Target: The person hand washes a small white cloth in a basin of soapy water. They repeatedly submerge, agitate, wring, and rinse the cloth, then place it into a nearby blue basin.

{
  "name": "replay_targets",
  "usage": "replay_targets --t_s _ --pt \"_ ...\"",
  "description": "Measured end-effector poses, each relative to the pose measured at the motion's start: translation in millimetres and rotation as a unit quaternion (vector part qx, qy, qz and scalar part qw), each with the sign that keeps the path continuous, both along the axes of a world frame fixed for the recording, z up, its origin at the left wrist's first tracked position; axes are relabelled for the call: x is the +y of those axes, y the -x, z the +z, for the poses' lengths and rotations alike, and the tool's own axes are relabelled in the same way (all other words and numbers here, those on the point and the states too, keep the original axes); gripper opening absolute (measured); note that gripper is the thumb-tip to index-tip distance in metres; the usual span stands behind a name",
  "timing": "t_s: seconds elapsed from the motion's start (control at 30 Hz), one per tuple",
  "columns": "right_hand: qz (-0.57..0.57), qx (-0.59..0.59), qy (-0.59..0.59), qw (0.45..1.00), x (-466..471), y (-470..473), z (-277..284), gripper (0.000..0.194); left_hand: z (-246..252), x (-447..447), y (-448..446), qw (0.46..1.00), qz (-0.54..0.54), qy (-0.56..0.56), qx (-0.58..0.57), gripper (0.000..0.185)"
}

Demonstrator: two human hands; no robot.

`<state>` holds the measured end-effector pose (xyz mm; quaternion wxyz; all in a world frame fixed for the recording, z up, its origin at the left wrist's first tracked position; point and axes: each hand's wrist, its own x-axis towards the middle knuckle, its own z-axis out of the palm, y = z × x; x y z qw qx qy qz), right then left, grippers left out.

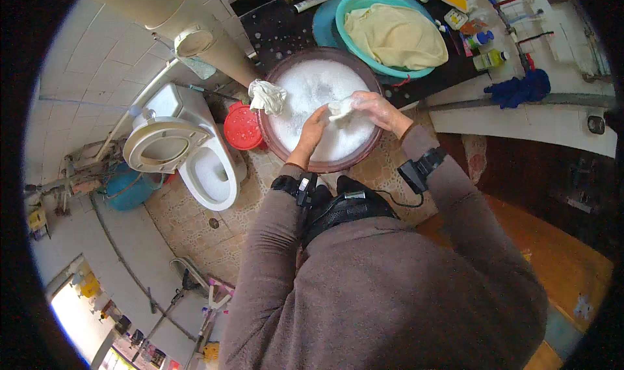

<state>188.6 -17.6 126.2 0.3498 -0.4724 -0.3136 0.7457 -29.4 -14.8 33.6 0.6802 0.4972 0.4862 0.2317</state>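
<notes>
Before me stands a large reddish-brown basin (325,167) full of white suds (302,85). Over the suds, a small white cloth (340,111) is held between my two hands. My left hand (312,133) grips its left side with thumb and fingers. At the cloth's right end, my right hand (379,109) is closed on it, with foam on the fingers. Another whitish cloth (267,97) hangs over the basin's left rim. Behind the basin to the right, a turquoise basin (342,26) holds a pale yellow cloth (397,37).
A red lidded bucket (242,126) stands left of the large basin, beside a toilet (212,175) with its seat raised. Bottles and a tube (313,2) lie on the dark counter (273,29). A blue glove-like cloth (521,88) hangs at the right.
</notes>
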Motion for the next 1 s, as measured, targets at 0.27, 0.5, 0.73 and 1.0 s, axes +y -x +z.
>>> replay_targets --t_s 0.27,0.5,0.73,1.0 --pt "-0.104 0.194 0.002 0.975 9.2 16.6 42.4 0.032 46.3 11.1 -18.2 0.819 0.103 0.335 -0.454 0.068" --pt "-0.006 -0.316 -0.162 0.935 -2.1 41.1 11.7 0.024 60.7 25.6 -38.0 0.804 0.237 0.297 -0.458 0.046" --pt "-0.158 -0.433 -0.312 0.831 -7.4 49.7 23.5 0.043 66.4 23.6 -41.2 0.823 0.247 0.278 -0.429 0.044" --pt "-0.018 -0.457 -0.394 0.797 5.0 46.7 -0.7 0.028 87.2 9.8 -36.3 0.825 0.153 0.338 -0.426 0.083"
